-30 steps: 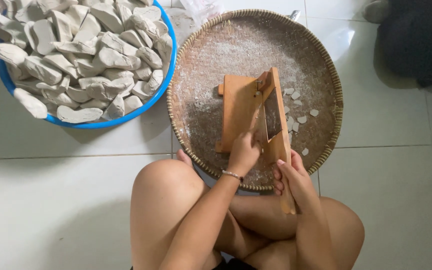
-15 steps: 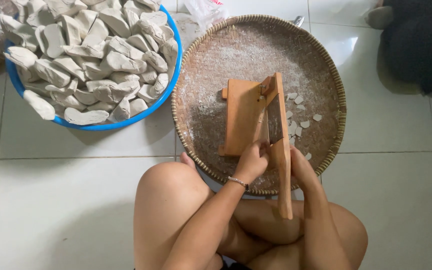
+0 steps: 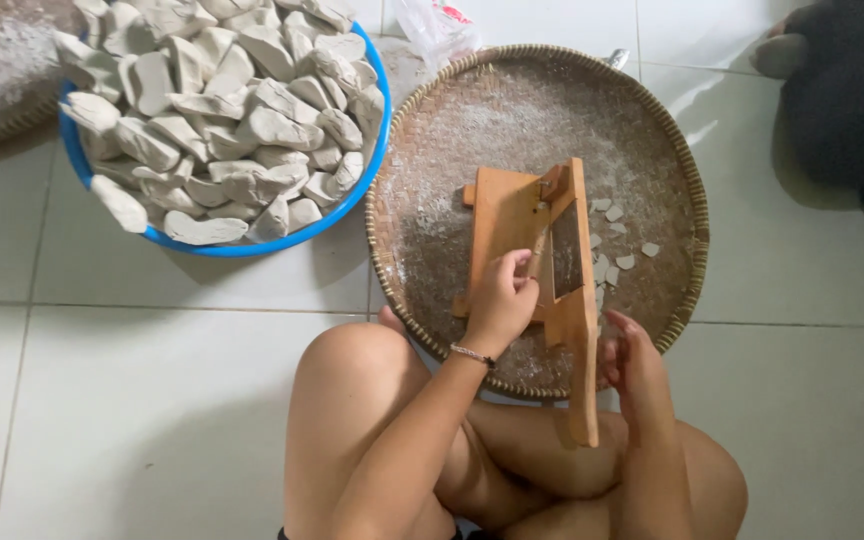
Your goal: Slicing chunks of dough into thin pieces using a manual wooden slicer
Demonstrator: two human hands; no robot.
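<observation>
A wooden slicer [image 3: 537, 250] is propped on a round woven tray [image 3: 452, 150] on the tiled floor [image 3: 152, 400]. A pale piece is pressed against its blade by the closed left hand [image 3: 502, 300]; its long handle is gripped by the right hand [image 3: 630, 365]. White slices [image 3: 617, 245] lie beside it, with a blue basin [image 3: 222, 130] of pale chunks nearby.

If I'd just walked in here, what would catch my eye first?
Probably the blue basin at upper left, heaped with pale grey-white chunks. Next, the round woven tray in the middle, dusted with white powder, with a wooden slicer board propped on it and thin white slices to its right. The left hand presses on the board; the right hand is at the slicer's near end.
</observation>
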